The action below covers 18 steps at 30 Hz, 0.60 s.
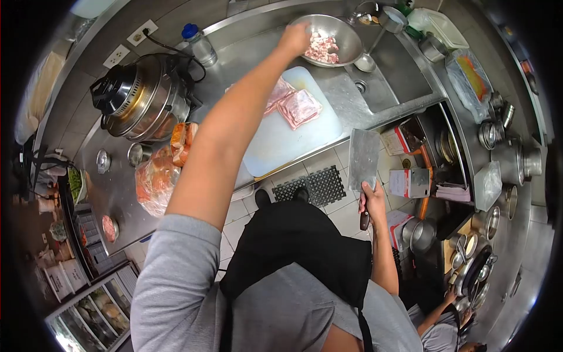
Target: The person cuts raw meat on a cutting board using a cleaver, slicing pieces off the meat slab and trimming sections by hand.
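My left hand [295,40] is stretched far forward, closed at the left rim of a metal bowl [349,36]; its fingertips are hard to make out. Small chopped pieces of raw meat [322,48] lie in the bowl. My right hand [373,202] is wrapped round the dark handle of a cleaver [363,157], its broad blade pointing forward beyond the counter edge. Between my hands, a white cutting board [319,130] carries slabs of raw meat [299,108], partly hidden behind my left forearm.
A sink [396,73] with a ladle [365,62] at its edge lies right of the bowl. Left stand a countertop oven [149,97], a blue-capped bottle [199,46] and bagged meat [155,179]. Another person [440,328] works at lower right.
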Available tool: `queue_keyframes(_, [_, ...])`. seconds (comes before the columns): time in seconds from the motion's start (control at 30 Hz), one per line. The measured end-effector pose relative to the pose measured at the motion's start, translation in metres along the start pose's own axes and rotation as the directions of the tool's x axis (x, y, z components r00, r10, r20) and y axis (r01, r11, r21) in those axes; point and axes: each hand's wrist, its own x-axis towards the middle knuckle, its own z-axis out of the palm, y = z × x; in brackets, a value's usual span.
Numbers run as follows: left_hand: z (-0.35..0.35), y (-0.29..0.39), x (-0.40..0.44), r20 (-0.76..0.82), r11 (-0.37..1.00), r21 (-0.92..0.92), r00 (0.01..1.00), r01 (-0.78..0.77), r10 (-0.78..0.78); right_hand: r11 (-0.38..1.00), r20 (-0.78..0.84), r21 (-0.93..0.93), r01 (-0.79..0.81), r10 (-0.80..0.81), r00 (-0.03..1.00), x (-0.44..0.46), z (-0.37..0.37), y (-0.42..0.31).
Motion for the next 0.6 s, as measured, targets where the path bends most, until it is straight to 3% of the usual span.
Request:
queue_keyframes(0.1, [-0.036,0.002,0.017,0.023,0.998,-0.056,1.0,0.016,-0.015,0.998,-0.005,0.033,0.053,-0.053,0.999,0.01,0.0,-0.005])
queue_keyframes(0.2, [-0.08,-0.023,-0.033,0.375,0.888,-0.35,0.913,0.298,-0.158,0.995,-0.011,0.033,0.089,-0.089,0.996,0.016,0.002,-0.004])
queue_keyframes(0.23, [-0.075,-0.058,-0.058,0.538,0.851,-0.294,0.811,0.435,-0.229,0.996,-0.011,0.03,0.086,-0.085,0.996,0.018,0.001,0.0])
queue_keyframes(0.3, [-0.068,-0.124,-0.123,0.759,0.954,0.229,0.579,0.194,-0.299,0.996,0.02,0.005,0.089,-0.089,0.996,0.023,0.006,0.0])
queue_keyframes(0.37, [-0.063,-0.133,-0.193,0.731,0.767,0.641,0.284,0.028,-0.621,0.995,0.066,-0.047,0.085,-0.082,0.994,0.024,0.015,-0.006])
queue_keyframes(0.4, [-0.061,-0.152,-0.243,0.683,0.826,0.561,0.536,0.049,-0.496,0.994,0.11,-0.065,0.084,-0.076,0.991,0.025,0.022,-0.008])
queue_keyframes(0.47, [-0.061,-0.166,-0.303,0.514,0.907,0.38,0.774,0.182,-0.37,0.989,0.192,-0.111,0.093,-0.07,0.979,0.029,0.038,-0.014])
queue_keyframes(0.53, [-0.06,-0.152,-0.326,0.409,0.893,0.142,0.796,0.426,-0.445,0.973,0.26,-0.185,0.14,-0.089,0.962,0.035,0.055,-0.013])
queue_keyframes(0.6, [-0.062,-0.117,-0.335,0.419,0.712,-0.075,0.669,0.699,-0.613,0.952,0.334,-0.236,0.195,-0.109,0.936,0.041,0.074,-0.015])
